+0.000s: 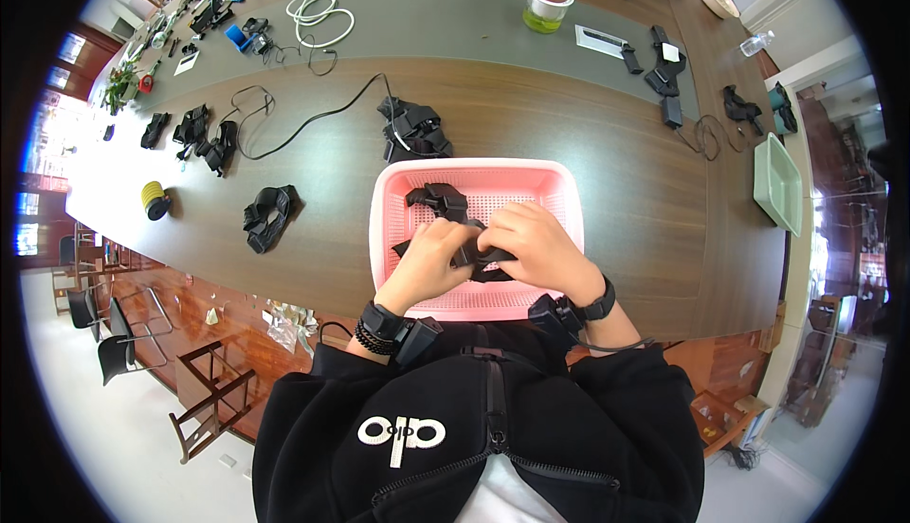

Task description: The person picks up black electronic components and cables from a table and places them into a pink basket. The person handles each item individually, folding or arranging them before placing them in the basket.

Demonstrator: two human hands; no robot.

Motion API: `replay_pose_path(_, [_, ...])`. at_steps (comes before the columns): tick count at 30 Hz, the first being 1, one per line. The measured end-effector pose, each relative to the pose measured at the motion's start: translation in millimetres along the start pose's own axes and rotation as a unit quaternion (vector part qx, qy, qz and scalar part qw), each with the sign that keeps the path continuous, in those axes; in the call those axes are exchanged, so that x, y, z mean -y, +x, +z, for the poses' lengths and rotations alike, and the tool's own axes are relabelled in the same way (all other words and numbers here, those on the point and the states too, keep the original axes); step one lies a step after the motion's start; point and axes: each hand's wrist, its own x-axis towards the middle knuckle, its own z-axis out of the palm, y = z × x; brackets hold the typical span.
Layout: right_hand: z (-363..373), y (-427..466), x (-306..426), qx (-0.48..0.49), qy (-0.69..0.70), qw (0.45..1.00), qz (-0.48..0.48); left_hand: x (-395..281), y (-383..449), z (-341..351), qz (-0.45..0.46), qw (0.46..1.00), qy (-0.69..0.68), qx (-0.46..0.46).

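A pink plastic basket [478,168] with a perforated bottom stands at the table's near edge, right in front of me. Over its middle, my left hand [435,256] and my right hand [530,246] grip a black strapped device [466,253] between them. The fingers hide much of its shape. Another black strap bundle [444,200] lies in the basket behind my hands, against the far left part. Each of my wrists wears a black band with a small box-shaped unit, the left unit [419,338] and the right unit [551,313].
Beyond the basket sits a pile of black straps [414,132] with a cable [313,121] running left. A looped black strap [269,217] and a yellow-and-black roll [154,200] lie to the left. A green basket [777,183] is at the right edge; a potted plant [547,8] stands farther back.
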Motion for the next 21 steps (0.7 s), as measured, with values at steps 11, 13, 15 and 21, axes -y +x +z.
replay_pose_path(11, [25,10,-45,0.020,0.347,0.934,0.085,-4,-7,-21,0.022,0.970,-0.213,0.112])
replay_pose_path(13, [32,5,-49,0.057,0.473,0.867,0.145,0,-10,-22,0.018,0.961,-0.251,0.116])
replay_pose_path(15, [34,1,-53,0.093,0.505,0.843,0.160,6,-12,-22,0.002,0.946,-0.303,0.115])
replay_pose_path(21, [46,-1,-41,0.017,0.595,0.764,0.250,15,-24,-6,-0.072,0.895,-0.440,-0.016])
